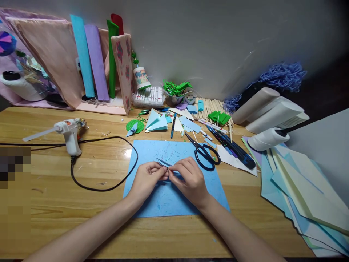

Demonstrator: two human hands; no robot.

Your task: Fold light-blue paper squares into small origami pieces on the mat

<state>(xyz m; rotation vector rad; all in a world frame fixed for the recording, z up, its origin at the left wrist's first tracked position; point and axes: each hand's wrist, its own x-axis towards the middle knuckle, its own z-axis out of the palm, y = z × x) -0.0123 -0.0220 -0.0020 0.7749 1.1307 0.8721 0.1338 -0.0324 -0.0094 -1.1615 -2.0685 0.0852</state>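
Left hand [148, 178] and right hand [191, 178] pinch a pointed blue paper piece [164, 162] between them, fingers hiding its lower end. Beneath both lies a partly covered blue sheet [169, 208]; beyond the right hand, scissors [198, 146]; farther, indistinct green strips [177, 88].

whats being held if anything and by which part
A small blue paper piece, pinched near its lower edge by the left hand and right hand; exact spot hidden.

Mostly blues, we see, against a yellow-brown table [54, 203].
We find the folded paper [163, 162] plain blue, the mat [166, 205] light blue with darker flecks, the rolls [82, 56] turquoise, lilac, green and red, the panel [123, 78] pale pink with rose-and-grey motifs, the yarn [285, 77] periwinkle.
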